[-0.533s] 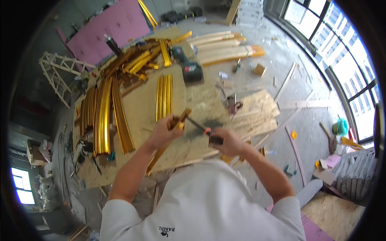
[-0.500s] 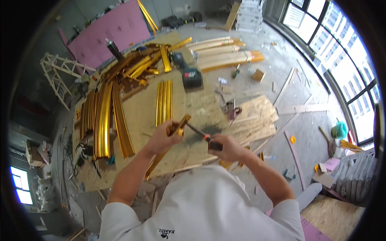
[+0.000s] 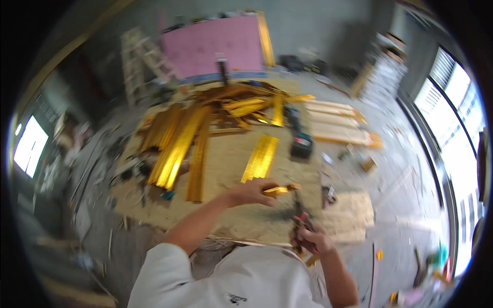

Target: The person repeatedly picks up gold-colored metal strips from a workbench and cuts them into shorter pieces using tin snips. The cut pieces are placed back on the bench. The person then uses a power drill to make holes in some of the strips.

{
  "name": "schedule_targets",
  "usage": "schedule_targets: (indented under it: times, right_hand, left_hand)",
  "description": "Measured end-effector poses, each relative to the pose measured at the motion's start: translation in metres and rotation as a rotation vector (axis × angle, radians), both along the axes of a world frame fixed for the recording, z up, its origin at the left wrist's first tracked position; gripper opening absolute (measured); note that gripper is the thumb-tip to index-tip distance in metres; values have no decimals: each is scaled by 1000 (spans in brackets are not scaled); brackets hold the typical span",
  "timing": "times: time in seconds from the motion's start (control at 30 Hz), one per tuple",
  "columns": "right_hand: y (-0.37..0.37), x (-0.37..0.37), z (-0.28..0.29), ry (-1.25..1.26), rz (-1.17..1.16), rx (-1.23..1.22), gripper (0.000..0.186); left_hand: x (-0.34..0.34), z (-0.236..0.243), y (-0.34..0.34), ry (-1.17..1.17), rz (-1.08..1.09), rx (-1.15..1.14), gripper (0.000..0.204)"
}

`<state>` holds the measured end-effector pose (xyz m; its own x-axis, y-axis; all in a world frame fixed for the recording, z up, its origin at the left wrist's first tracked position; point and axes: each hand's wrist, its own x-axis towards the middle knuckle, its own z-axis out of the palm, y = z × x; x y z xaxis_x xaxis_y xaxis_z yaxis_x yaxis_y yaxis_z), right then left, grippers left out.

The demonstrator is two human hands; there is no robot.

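My left hand (image 3: 252,192) is closed around a short gold trim strip (image 3: 277,191), whose end points right over the plywood table (image 3: 226,218). My right hand (image 3: 314,240) grips a hand tool that looks like a file (image 3: 299,206), with a black and red handle. Its dark shaft points up toward the strip's end; motion blur hides whether they touch. Just beyond my left hand lie ribbed gold strips (image 3: 261,158), side by side. A dark cordless power tool (image 3: 300,141) rests to their right.
Long gold trim lengths (image 3: 177,154) lie at the table's left, with a jumbled gold pile (image 3: 246,102) at its far side. Pale boards (image 3: 334,120) extend to the right. Behind stand a pink panel (image 3: 213,49) and a white stepladder (image 3: 136,66). Offcuts litter the floor.
My view has swung left and up. The gold strip has turned from slanting toward me to pointing right. The file now points more steeply upward, and my right hand sits lower.
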<state>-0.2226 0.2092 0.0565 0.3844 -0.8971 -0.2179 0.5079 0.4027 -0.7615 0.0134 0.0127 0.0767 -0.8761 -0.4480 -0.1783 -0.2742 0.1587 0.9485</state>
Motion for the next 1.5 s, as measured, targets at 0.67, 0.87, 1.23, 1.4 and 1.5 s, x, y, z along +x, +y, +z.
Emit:
schedule_targets:
  times: [0.67,0.87,1.23,1.4,1.5]
  right_hand:
    - [37,41,-82,122,-503,327,31]
    - [57,41,-93,172,-759,347,27]
    - [75,45,-93,116,-952,391,26]
    - [63,43,-90,149,-893,425,26]
    - [54,44,-88,194,-872,434,26]
  left_hand:
    - [17,-180,-145,618,1228,867,60]
    - [5,-75,-303,378,1130,235,69]
    - [-25,-208,-173,-708,433,-582,75]
    - [-6,-217,-184,-805,549,-617,76]
    - [6,-232,-191,-699,646,-594,80]
